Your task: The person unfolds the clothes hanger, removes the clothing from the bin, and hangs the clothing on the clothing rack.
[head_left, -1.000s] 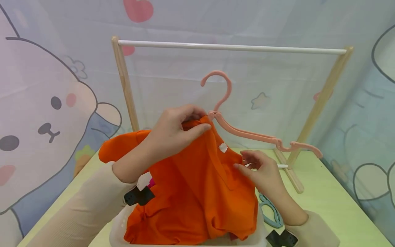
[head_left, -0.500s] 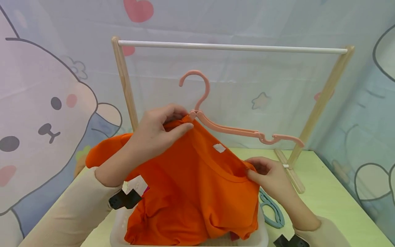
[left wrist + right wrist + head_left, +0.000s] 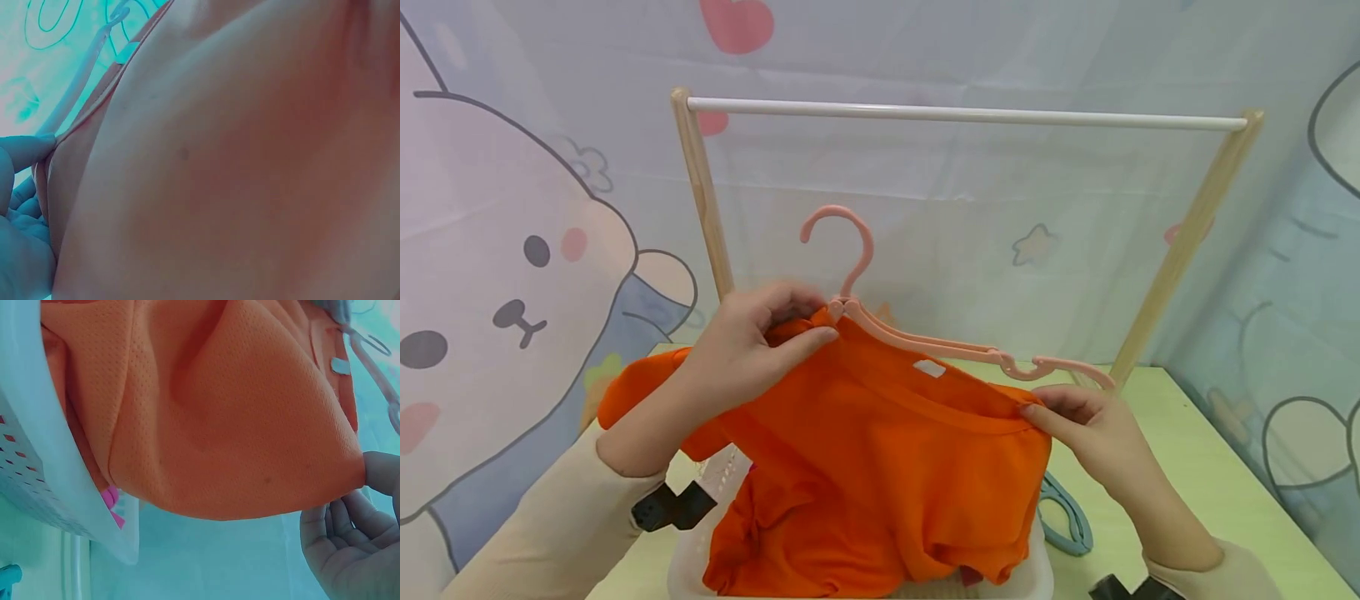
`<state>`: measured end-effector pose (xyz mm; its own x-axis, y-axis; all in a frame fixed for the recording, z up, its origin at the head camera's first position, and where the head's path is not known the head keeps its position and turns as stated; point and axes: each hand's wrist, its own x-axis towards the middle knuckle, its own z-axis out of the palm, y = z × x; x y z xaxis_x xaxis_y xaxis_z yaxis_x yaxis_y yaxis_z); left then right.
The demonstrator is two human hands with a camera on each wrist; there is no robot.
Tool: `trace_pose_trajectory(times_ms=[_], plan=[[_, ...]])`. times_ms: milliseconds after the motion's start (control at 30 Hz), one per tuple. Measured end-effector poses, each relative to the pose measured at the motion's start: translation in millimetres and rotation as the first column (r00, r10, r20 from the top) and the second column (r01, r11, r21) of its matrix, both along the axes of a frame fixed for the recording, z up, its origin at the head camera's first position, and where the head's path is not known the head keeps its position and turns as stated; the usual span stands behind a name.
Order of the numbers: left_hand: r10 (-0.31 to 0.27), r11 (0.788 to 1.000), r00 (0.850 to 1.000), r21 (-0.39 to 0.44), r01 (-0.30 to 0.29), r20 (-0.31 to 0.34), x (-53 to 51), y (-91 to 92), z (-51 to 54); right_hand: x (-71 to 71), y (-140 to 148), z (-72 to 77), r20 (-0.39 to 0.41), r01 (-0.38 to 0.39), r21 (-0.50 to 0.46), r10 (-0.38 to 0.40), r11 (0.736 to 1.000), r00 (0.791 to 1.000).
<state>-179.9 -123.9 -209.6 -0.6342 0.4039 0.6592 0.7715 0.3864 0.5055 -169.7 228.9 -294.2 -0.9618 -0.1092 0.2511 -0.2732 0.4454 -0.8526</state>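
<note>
An orange shirt (image 3: 887, 475) with a white neck label (image 3: 929, 368) hangs between both hands, its lower part lying in the white basket. My left hand (image 3: 748, 346) pinches the neckline on the left, close by the joint of a pink folding hanger (image 3: 917, 340). The hanger's hook points up, and its right arm stretches behind the collar, outside the shirt; its left arm is hidden. On the right, my right hand (image 3: 1097, 433) pinches the collar edge near the shoulder, thumb in front. The right wrist view shows this hand (image 3: 356, 544) holding the cloth's corner.
A rack with a white rail (image 3: 962, 115) and wooden posts (image 3: 1183, 242) stands behind. The white basket (image 3: 1041, 567) at the front also holds something pink (image 3: 111, 499). A blue-green hanger (image 3: 1067, 521) lies on the light green table (image 3: 1210, 467), right of the basket.
My left hand has moved left, then down, bringing the hanger and shirt along. The right hand has moved right, and the neckline is now stretched wide between both hands.
</note>
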Motion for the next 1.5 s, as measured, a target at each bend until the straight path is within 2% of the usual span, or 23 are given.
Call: trace_pose_trajectory(times_ms=[200, 400, 567, 833, 1067, 1233, 1500], plan=[[-0.018, 1.000, 1.000, -0.016, 0.018, -0.019, 3.6, -9.5, -9.8, 0.4, 7.0, 2.4, -0.005, -0.048, -0.025, 0.048, 0.999, 0.999], [-0.024, 0.999, 0.997, -0.044, 0.021, -0.076, 4.2, -18.1, -19.9, 0.6, 16.6, 2.8, 0.018, 0.009, 0.034, -0.010, 0.999, 1.000], [-0.049, 0.998, 0.992, -0.053, 0.043, -0.119, 3.6, -24.0, -25.2, -0.1, 21.9, 3.8, 0.007, 0.024, 0.024, -0.024, 0.999, 1.000], [-0.087, 0.995, 0.985, -0.053, 0.080, -0.152, 5.5, -32.0, -27.7, 1.4, 25.3, 3.5, -0.022, 0.017, -0.023, -0.017, 1.000, 1.000], [-0.073, 0.997, 0.980, -0.051, 0.064, -0.187, 4.9, -36.0, -29.2, 3.1, 28.8, 3.8, -0.051, 0.005, -0.046, -0.008, 0.999, 0.999], [-0.083, 0.996, 0.977, -0.054, 0.074, -0.194, 3.9, -37.8, -28.7, 3.0, 32.8, 5.6, -0.060, -0.002, -0.090, -0.003, 0.996, 0.998], [-0.093, 0.994, 0.982, -0.080, 0.081, -0.162, 3.7, -33.6, -27.9, 6.3, 29.6, 15.5, -0.092, 0.029, -0.035, -0.032, 0.999, 0.995]])
